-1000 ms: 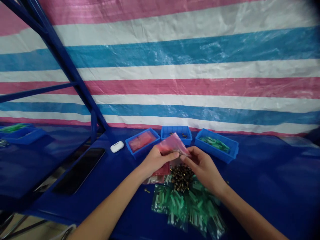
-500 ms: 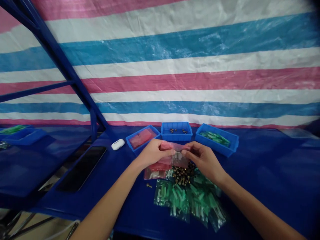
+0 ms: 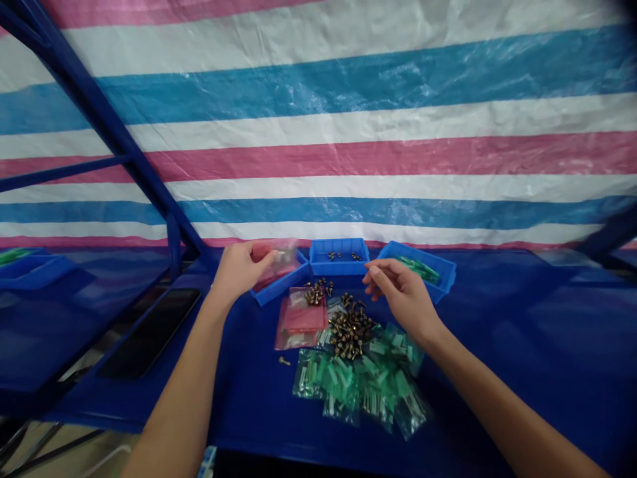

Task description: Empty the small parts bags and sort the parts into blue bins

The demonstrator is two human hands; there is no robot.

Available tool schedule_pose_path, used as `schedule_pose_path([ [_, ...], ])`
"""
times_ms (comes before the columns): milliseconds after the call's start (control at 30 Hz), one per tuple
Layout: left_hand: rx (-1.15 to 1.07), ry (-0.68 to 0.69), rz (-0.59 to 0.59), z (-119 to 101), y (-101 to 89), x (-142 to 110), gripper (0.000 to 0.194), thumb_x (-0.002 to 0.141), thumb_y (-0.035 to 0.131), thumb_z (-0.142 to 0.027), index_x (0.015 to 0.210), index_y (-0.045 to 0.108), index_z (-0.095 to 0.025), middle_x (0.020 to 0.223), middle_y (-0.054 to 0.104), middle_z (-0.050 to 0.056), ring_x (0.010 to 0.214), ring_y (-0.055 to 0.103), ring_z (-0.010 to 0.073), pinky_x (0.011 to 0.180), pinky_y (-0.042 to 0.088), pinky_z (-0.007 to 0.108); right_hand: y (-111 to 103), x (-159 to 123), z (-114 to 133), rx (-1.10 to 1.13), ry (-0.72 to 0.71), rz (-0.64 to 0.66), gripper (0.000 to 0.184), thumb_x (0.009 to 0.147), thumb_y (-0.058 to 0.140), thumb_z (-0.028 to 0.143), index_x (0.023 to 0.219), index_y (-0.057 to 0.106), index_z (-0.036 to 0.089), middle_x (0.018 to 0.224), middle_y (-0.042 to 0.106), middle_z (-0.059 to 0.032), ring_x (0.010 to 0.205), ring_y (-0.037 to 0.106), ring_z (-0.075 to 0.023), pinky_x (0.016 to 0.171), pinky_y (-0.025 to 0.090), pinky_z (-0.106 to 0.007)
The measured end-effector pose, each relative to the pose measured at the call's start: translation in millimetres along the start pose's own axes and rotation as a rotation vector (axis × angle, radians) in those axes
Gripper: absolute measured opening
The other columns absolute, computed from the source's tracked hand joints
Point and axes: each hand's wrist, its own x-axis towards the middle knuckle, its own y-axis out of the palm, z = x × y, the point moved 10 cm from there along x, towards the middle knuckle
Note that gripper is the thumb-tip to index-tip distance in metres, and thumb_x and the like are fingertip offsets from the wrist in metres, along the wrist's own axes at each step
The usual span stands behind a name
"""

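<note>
My left hand (image 3: 243, 269) is closed on a pinkish clear plastic bag (image 3: 284, 253) and holds it above the left blue bin (image 3: 279, 287), which contains similar pink bags. My right hand (image 3: 401, 292) hovers in front of the right blue bin (image 3: 445, 279), its fingers loosely bent and apart, with nothing visible in them. Between the hands lies a heap of small brass-coloured screw-like parts (image 3: 351, 332). More pink bags (image 3: 298, 325) are left of that heap, some parts resting on them. Small green-and-clear packets (image 3: 365, 392) spread out nearer to me.
A middle blue bin (image 3: 339, 267) holds a few brass parts. One loose part (image 3: 284, 361) lies left of the packets. A black phone (image 3: 152, 332) rests on the left, beside a blue metal frame (image 3: 114, 126). Striped sheeting (image 3: 373, 159) hangs behind the table.
My left hand has carried the pink bag left to above the left bin, now covering the white case. My right hand has let go of the bag and drawn away, uncovering the brass heap.
</note>
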Motion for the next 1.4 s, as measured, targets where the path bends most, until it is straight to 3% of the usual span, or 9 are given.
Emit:
schedule_pose_path([
  [100, 0.461, 0.186, -0.153, -5, -14.1, 6, 0.032, 0.085, 0.058, -0.043, 0.09, 0.072, -0.015, 0.083, 0.071, 0.008, 0.082, 0.063, 0.0243, 0.073, 0.045, 0.031, -3, 2, -1, -0.013, -0.004, -0.016, 0.029, 0.089, 0.056, 0.044, 0.099, 0.06, 0.017, 0.079, 0.064, -0.0042, 0.066, 0.061, -0.0147, 0.056, 0.047, -0.026],
  [233, 0.545, 0.48, -0.231, -17, -0.9, 1, 0.025, 0.093, 0.051, -0.031, 0.1, 0.071, -0.02, 0.099, 0.07, 0.007, 0.093, 0.06, 0.0216, 0.084, 0.045, 0.032, -1, 0, -1, -0.066, -0.015, -0.009, 0.028, 0.09, 0.056, 0.043, 0.097, 0.06, 0.017, 0.077, 0.064, -0.004, 0.065, 0.061, -0.0145, 0.056, 0.047, -0.026],
  [367, 0.621, 0.594, -0.072, -16, 18.3, -1, 0.022, 0.089, 0.053, -0.017, 0.101, 0.07, -0.023, 0.107, 0.068, 0.004, 0.098, 0.055, 0.0222, 0.088, 0.045, 0.035, 2, -1, 2, -0.113, -0.014, 0.019, 0.026, 0.09, 0.054, 0.042, 0.093, 0.061, 0.017, 0.077, 0.065, -0.0037, 0.065, 0.061, -0.0139, 0.057, 0.046, -0.026],
  [467, 0.69, 0.567, 0.102, -7, 28.5, -1, 0.021, 0.084, 0.055, -0.01, 0.095, 0.068, -0.023, 0.103, 0.068, 0.003, 0.096, 0.054, 0.0227, 0.089, 0.043, 0.035, 1, -1, 5, -0.144, -0.019, 0.021, 0.026, 0.091, 0.054, 0.042, 0.09, 0.062, 0.017, 0.076, 0.065, -0.0038, 0.064, 0.06, -0.0138, 0.057, 0.046, -0.026],
  [700, 0.719, 0.393, 0.276, 11, 37.8, -3, 0.017, 0.08, 0.055, -0.013, 0.089, 0.064, -0.024, 0.093, 0.066, 0.003, 0.089, 0.058, 0.0214, 0.077, 0.042, 0.03, 0, -1, 7, -0.194, -0.013, 0.023, 0.027, 0.091, 0.053, 0.041, 0.082, 0.062, 0.017, 0.07, 0.064, -0.0029, 0.063, 0.059, -0.0139, 0.058, 0.047, -0.025],
  [1000, 0.598, 0.228, 0.266, 21, 41.0, 2, 0.013, 0.081, 0.059, -0.026, 0.089, 0.068, -0.022, 0.083, 0.067, 0.002, 0.072, 0.061, 0.0186, 0.064, 0.04, 0.027, 4, -1, -4, -0.236, 0.038, 0.108, 0.029, 0.092, 0.051, 0.044, 0.088, 0.064, 0.018, 0.073, 0.066, -0.0017, 0.066, 0.06, -0.0145, 0.061, 0.046, -0.026],
  [1200, 0.427, 0.167, 0.361, 17, 31.5, -4, 0.038, 0.089, 0.049, -0.053, 0.09, 0.072, -0.022, 0.085, 0.072, 0.003, 0.075, 0.064, 0.0193, 0.066, 0.043, 0.026, 19, -4, 2, -0.537, -0.069, 0.245, 0.028, 0.094, 0.049, 0.041, 0.085, 0.066, 0.021, 0.075, 0.065, -0.0009, 0.066, 0.056, -0.0151, 0.06, 0.041, -0.028],
  [1267, 0.505, 0.191, 0.325, 10, 31.3, -6, 0.047, 0.093, 0.04, -0.053, 0.08, 0.071, -0.02, 0.077, 0.071, 0.004, 0.07, 0.063, 0.0196, 0.062, 0.041, 0.027, 37, -13, 9, -0.628, -0.188, 0.331, 0.021, 0.093, 0.052, 0.037, 0.088, 0.067, 0.023, 0.084, 0.065, -0.0015, 0.077, 0.056, -0.0167, 0.069, 0.042, -0.03],
  [1400, 0.663, 0.317, 0.056, -22, 28.3, -12, 0.047, 0.097, 0.035, -0.046, 0.081, 0.069, -0.017, 0.079, 0.069, 0.008, 0.077, 0.063, 0.0213, 0.067, 0.04, 0.029, 81, -44, 12, -0.796, -0.382, 0.553, 0.014, 0.09, 0.059, 0.034, 0.101, 0.067, 0.028, 0.105, 0.061, -0.0032, 0.097, 0.052, -0.021, 0.083, 0.041, -0.035],
])
